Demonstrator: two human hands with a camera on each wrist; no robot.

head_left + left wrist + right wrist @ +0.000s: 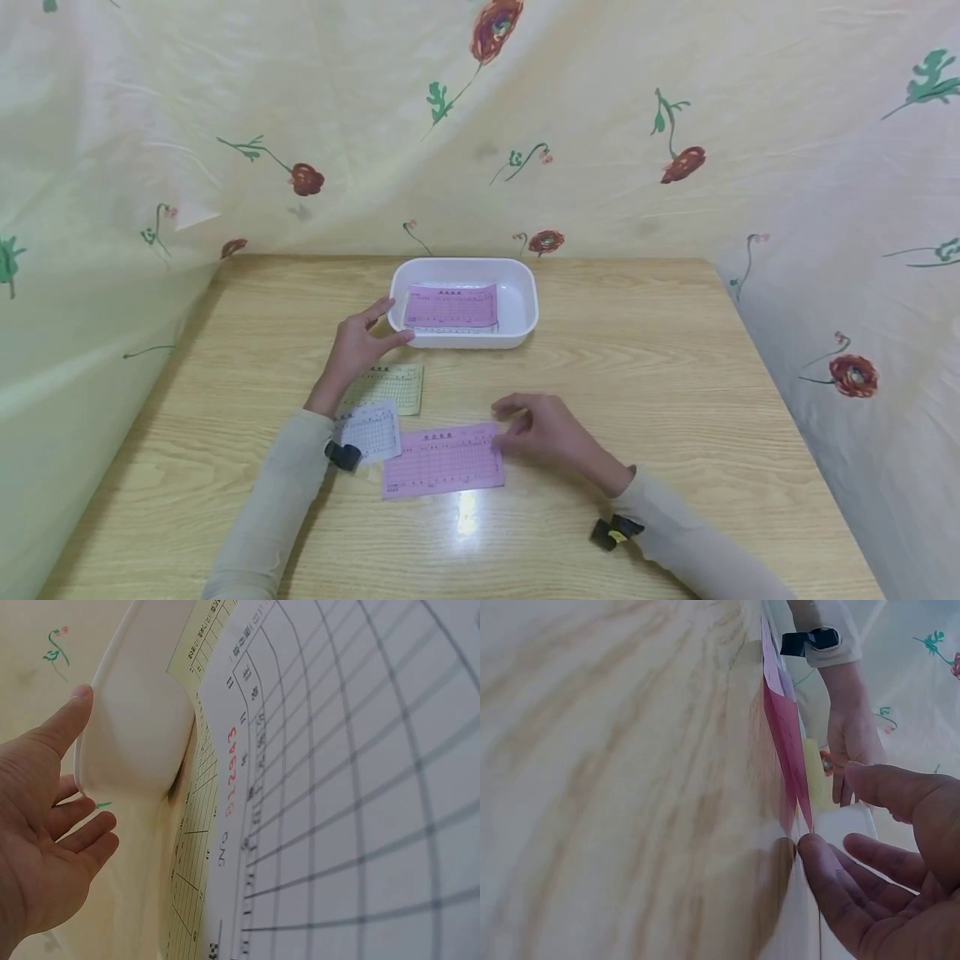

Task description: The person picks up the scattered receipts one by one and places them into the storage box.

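A wooden table (pixel 675 400) carries a white tray (pixel 525 304) just beyond the left hand (pixel 358 346), whose relaxed, spread fingers touch the tray's near corner and grip nothing. A pink slip (pixel 452 305) lies inside the tray. Under the right hand (pixel 551 433), its fingers loosely bent with the tips on the sheet's right edge, lies another pink form (pixel 442 460). Beneath the left wrist sit a yellow form (pixel 393 387) and a small white form (pixel 371 431)
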